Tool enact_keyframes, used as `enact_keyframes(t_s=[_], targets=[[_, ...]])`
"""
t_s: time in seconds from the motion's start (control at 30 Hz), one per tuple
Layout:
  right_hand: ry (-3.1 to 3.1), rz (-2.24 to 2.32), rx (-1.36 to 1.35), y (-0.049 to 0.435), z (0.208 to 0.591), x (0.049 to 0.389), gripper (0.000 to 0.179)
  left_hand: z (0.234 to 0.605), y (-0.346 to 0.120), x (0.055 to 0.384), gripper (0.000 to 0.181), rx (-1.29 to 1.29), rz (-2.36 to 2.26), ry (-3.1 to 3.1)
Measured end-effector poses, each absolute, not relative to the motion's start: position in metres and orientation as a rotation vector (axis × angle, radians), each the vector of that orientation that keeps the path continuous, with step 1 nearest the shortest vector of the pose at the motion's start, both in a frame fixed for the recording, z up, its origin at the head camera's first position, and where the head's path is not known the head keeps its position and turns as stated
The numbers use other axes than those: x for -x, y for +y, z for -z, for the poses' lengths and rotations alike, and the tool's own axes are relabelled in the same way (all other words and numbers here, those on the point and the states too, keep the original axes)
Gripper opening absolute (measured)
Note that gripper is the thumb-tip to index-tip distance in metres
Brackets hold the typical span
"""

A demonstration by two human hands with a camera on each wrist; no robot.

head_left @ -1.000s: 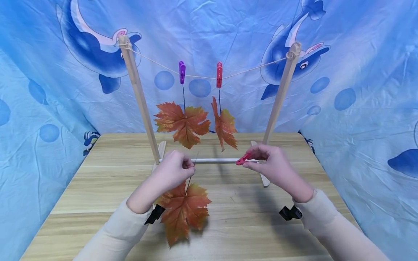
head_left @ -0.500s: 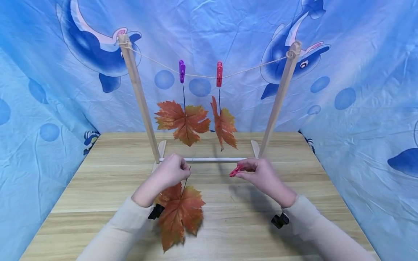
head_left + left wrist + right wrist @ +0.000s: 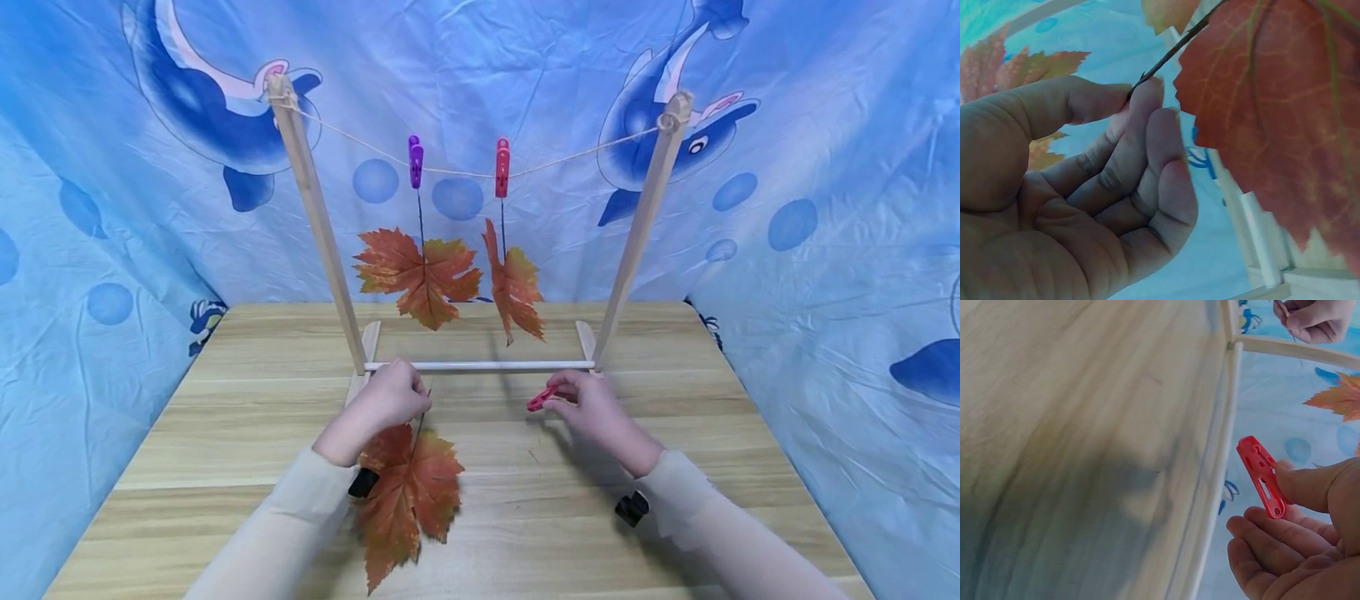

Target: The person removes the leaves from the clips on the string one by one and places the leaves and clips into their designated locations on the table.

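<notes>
left hand (image 3: 386, 396) pinching an orange leaf (image 3: 412, 492) by its stem (image 3: 1175, 50), right hand (image 3: 596, 410) pinching a red peg (image 3: 1260, 472), two more leaves (image 3: 423, 279) just hanging out pegged up toward the far edge of the surface (image 3: 540, 500)

Wooden frame (image 3: 318, 225) stands on table (image 3: 525, 517), fabric backdrop (image 3: 862, 208) behind. Cord (image 3: 581, 156) spans the post tops; left clothespin (image 3: 416, 162) and right clothespin (image 3: 502, 168) sit on it, with left hanging leaf (image 3: 429, 279) and right hanging leaf (image 3: 517, 287) respectively below. Left hand (image 3: 387, 394) at crossbar's (image 3: 480, 366) left end, near leaf (image 3: 412, 492) by stem between its fingertips, blade toward viewer. Right hand (image 3: 596, 408) before crossbar's right end, loose clothespin (image 3: 540, 399) in fingers, well right of near leaf.
</notes>
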State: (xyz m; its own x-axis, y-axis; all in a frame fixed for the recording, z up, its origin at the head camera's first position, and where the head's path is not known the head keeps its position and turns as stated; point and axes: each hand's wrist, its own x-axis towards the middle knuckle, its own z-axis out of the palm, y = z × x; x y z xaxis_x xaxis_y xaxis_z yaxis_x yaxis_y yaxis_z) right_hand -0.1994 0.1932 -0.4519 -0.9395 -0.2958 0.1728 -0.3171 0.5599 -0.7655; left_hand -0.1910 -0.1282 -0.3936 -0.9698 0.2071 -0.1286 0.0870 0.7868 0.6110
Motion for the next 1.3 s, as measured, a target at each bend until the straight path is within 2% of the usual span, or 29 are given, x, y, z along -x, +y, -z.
enact_keyframes(t_s=[0.57,1.07,1.3], targets=[[-2.920,-1.130,-0.408,0.197,0.481,0.208,0.026,0.429,-0.119,0.199,0.039,-0.138,-0.938,2.775],[-2.980,-0.971,-0.431,0.203,0.490,0.214,0.023,0.442,-0.117,0.203,0.046,-0.176,-0.934,2.813],[-2.972,-0.970,-0.480,0.204,0.491,0.215,0.024,0.450,-0.119,0.202,0.043,-0.192,-0.933,2.860]])
